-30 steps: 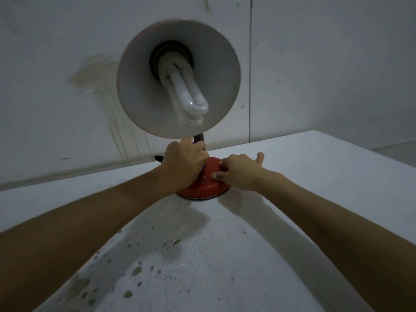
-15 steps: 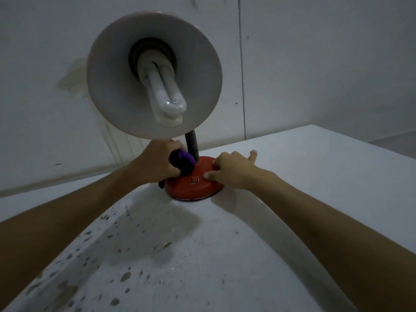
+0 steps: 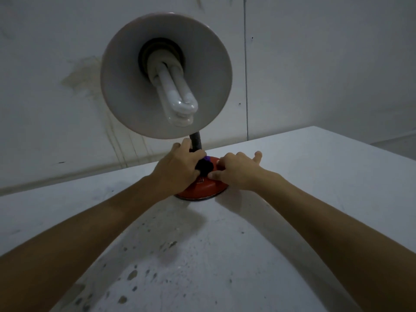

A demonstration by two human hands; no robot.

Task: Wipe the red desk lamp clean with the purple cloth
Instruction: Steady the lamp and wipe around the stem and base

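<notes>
The red desk lamp stands on the white table (image 3: 292, 176); its round red base (image 3: 202, 190) sits between my hands. Its black flexible neck (image 3: 195, 143) rises to the pale shade (image 3: 126, 91), which faces me with a white folded-tube bulb (image 3: 177, 102) inside. My left hand (image 3: 177, 170) grips the bunched purple cloth (image 3: 205, 165) and presses it on the base at the foot of the neck. Only a dark purple wad of cloth shows past the fingers. My right hand (image 3: 236, 174) rests on the right side of the base with fingers curled down, thumb raised.
A white wall (image 3: 315, 64) with a brownish stain (image 3: 81, 75) and a vertical seam stands close behind the lamp. The table surface near me is speckled with dark spots (image 3: 132, 275). The table's right edge (image 3: 371, 140) falls away at the far right.
My left hand with the cloth has slid from the left of the neck back over the base top. The lamp shade has swung right in view. My right hand stays on the base.
</notes>
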